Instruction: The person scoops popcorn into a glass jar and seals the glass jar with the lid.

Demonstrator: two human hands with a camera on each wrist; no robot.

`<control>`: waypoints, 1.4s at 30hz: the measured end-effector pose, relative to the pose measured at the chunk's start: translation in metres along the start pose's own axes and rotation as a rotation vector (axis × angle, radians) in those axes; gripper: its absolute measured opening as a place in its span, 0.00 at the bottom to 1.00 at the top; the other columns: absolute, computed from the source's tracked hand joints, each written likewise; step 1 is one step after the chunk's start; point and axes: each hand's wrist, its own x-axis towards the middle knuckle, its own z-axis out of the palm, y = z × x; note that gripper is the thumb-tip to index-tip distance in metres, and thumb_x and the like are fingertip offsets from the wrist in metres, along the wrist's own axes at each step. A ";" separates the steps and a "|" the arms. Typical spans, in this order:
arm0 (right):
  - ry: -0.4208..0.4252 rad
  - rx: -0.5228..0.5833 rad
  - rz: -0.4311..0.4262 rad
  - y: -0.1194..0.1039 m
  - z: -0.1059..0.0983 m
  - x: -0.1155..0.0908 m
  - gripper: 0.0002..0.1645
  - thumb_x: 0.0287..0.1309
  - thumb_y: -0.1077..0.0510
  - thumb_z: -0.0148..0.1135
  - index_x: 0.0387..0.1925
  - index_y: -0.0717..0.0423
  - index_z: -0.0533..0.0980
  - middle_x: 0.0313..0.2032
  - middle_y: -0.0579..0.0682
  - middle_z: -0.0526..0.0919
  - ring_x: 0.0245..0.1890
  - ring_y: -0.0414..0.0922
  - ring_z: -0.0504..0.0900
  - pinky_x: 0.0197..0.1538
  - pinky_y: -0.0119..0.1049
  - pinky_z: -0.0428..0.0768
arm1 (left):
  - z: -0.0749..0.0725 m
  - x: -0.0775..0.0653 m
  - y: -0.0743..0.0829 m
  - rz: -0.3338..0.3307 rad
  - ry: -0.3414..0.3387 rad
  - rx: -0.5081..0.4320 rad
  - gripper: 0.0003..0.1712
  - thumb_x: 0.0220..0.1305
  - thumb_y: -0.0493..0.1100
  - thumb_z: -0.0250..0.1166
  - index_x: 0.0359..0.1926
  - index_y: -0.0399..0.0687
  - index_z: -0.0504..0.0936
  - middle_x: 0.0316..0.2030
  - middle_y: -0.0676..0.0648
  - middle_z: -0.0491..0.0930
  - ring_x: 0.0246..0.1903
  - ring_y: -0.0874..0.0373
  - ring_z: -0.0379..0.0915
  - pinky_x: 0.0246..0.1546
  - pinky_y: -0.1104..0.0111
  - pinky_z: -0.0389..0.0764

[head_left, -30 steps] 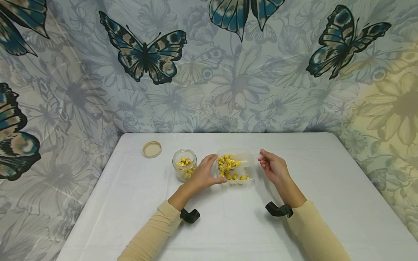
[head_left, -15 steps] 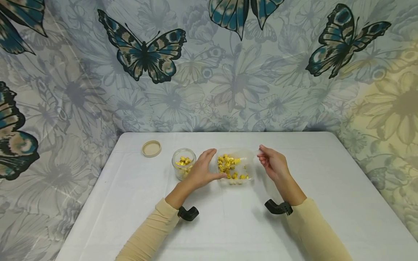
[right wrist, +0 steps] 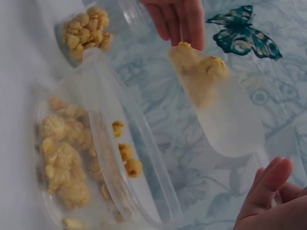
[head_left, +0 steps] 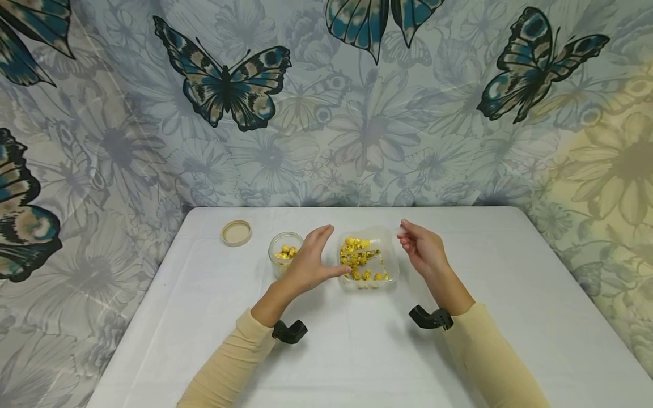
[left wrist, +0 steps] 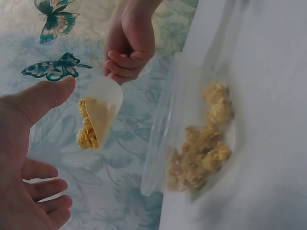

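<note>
My right hand (head_left: pixel 425 249) pinches the handle of a translucent white scoop (right wrist: pixel 230 124), which carries a few pieces of yellow popcorn (left wrist: pixel 87 136). In the wrist views the scoop is above the rim of a clear plastic container (right wrist: pixel 158 182). More popcorn (head_left: pixel 357 259) lies in that container, mostly toward its left side. My left hand (head_left: pixel 308 266) holds nothing; its fingers and thumb are spread between the container and a glass jar (head_left: pixel 275 267). The thumb tip overlaps the container's left edge in the head view. Popcorn fills part of the jar, which the left hand partly hides.
A round beige lid (head_left: pixel 237 233) lies on the white tablecloth (head_left: pixel 352 351), to the left of the jar and farther back. Behind the table's back edge hangs a fabric backdrop (head_left: pixel 377 136) printed with butterflies and flowers.
The right hand has risen slightly and moved a little left with the scoop. The left hand has drawn away from the container's side, toward the jar, covering more of it.
</note>
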 end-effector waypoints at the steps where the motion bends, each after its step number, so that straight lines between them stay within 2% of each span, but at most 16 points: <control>1: -0.001 0.004 0.002 0.000 0.001 0.000 0.14 0.68 0.60 0.57 0.25 0.57 0.80 0.17 0.48 0.83 0.16 0.36 0.79 0.21 0.21 0.78 | -0.001 -0.001 0.000 -0.001 0.004 -0.002 0.56 0.52 0.58 0.74 0.75 0.45 0.56 0.73 0.45 0.55 0.73 0.47 0.51 0.68 0.50 0.65; 9: -0.014 0.012 0.011 0.000 0.011 0.005 0.16 0.69 0.61 0.55 0.23 0.56 0.80 0.15 0.48 0.82 0.14 0.35 0.79 0.19 0.21 0.76 | -0.011 -0.004 0.000 0.014 0.057 0.000 0.56 0.50 0.58 0.75 0.74 0.44 0.57 0.73 0.44 0.56 0.73 0.47 0.51 0.68 0.48 0.65; 16: -0.031 0.002 0.004 0.001 0.018 0.007 0.16 0.69 0.61 0.55 0.24 0.56 0.79 0.16 0.48 0.83 0.15 0.35 0.79 0.20 0.21 0.77 | -0.017 -0.005 -0.008 0.025 0.101 0.050 0.54 0.51 0.57 0.75 0.73 0.42 0.60 0.72 0.43 0.58 0.73 0.46 0.52 0.68 0.48 0.65; 23: -0.057 -0.014 -0.013 0.003 0.028 0.010 0.16 0.70 0.60 0.54 0.25 0.56 0.79 0.16 0.47 0.83 0.15 0.35 0.79 0.21 0.21 0.77 | -0.026 -0.007 -0.015 -0.024 0.119 0.090 0.55 0.50 0.58 0.75 0.73 0.41 0.59 0.72 0.43 0.57 0.73 0.45 0.51 0.69 0.47 0.63; 32: -0.071 -0.033 -0.003 0.006 0.042 0.010 0.06 0.69 0.59 0.56 0.38 0.57 0.77 0.19 0.47 0.83 0.16 0.35 0.80 0.22 0.21 0.78 | -0.035 -0.010 -0.028 -0.056 0.150 0.101 0.55 0.50 0.57 0.75 0.73 0.41 0.60 0.72 0.42 0.58 0.73 0.43 0.51 0.70 0.44 0.60; 36: -0.092 -0.045 -0.002 0.009 0.049 0.010 0.07 0.69 0.59 0.55 0.43 0.58 0.74 0.19 0.46 0.83 0.17 0.35 0.80 0.22 0.21 0.77 | -0.039 -0.014 -0.035 -0.082 0.154 0.111 0.55 0.50 0.58 0.75 0.73 0.42 0.60 0.72 0.43 0.57 0.73 0.43 0.51 0.69 0.43 0.60; 42: -0.095 -0.066 0.005 0.016 0.059 0.011 0.07 0.69 0.59 0.55 0.42 0.60 0.72 0.19 0.46 0.83 0.16 0.35 0.79 0.21 0.21 0.77 | -0.044 -0.019 -0.044 -0.119 0.153 0.103 0.55 0.51 0.59 0.74 0.73 0.43 0.59 0.72 0.43 0.57 0.73 0.43 0.50 0.69 0.43 0.60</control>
